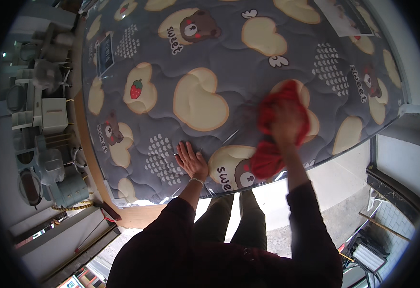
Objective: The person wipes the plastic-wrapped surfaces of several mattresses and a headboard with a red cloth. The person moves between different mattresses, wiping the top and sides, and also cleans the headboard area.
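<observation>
A grey quilted mattress [171, 77] patterned with cream hearts, brown bears and strawberries lies before me, its shiny surface looking like clear plastic film. My left hand [192, 161] rests flat near its front edge, fingers spread, holding nothing; a bracelet circles that wrist. Further right, my right hand [287, 122] presses a crumpled red cloth [267, 158] onto the mattress. Motion blurs this hand, and its fingers are partly lost against the cloth. One end of the cloth trails back toward the front edge, over a printed bear.
Along the left stand several chairs [49, 72], a white cabinet [55, 113] and a grey-green cabinet [70, 192]. A flat printed sheet [347, 17] lies at the mattress's far right. At lower right, a wooden stick [383, 225] leans near a dark-framed piece with a white panel [368, 257].
</observation>
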`<state>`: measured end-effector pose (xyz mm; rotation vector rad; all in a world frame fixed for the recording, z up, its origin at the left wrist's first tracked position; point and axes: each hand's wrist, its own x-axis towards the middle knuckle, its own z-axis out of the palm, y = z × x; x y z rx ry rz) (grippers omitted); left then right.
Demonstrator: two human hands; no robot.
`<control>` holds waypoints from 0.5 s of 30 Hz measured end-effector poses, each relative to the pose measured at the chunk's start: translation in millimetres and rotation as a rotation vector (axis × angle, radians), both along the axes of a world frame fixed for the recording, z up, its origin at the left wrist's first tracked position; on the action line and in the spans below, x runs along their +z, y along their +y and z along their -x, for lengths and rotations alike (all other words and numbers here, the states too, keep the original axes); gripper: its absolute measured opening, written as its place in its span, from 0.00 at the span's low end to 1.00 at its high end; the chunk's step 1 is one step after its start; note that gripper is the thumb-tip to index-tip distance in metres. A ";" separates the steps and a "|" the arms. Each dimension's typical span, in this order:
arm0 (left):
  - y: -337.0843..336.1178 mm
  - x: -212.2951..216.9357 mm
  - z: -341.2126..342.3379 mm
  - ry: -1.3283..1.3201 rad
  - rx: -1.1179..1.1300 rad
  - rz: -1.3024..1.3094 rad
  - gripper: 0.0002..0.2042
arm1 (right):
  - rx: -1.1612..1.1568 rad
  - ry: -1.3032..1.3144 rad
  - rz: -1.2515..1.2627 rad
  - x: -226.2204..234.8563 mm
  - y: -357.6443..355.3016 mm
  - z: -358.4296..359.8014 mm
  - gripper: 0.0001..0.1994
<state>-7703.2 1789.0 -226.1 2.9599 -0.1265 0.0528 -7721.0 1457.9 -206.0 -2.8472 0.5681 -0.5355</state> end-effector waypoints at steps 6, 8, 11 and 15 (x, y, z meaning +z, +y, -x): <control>0.1 5.1 -6.0 0.019 0.014 0.007 0.29 | -0.699 0.120 -0.132 -14.1 -140.5 220.5 0.19; -10.7 11.2 -12.7 0.092 -0.001 0.023 0.29 | -1.250 -0.358 -0.941 -38.2 -179.7 326.1 0.24; 4.3 8.5 -3.1 0.074 0.057 0.014 0.30 | -1.127 -0.586 -1.091 22.2 -126.6 268.3 0.22; -1.4 13.2 -6.8 0.099 0.034 0.023 0.30 | -0.627 -0.279 -0.812 62.1 0.7 168.5 0.23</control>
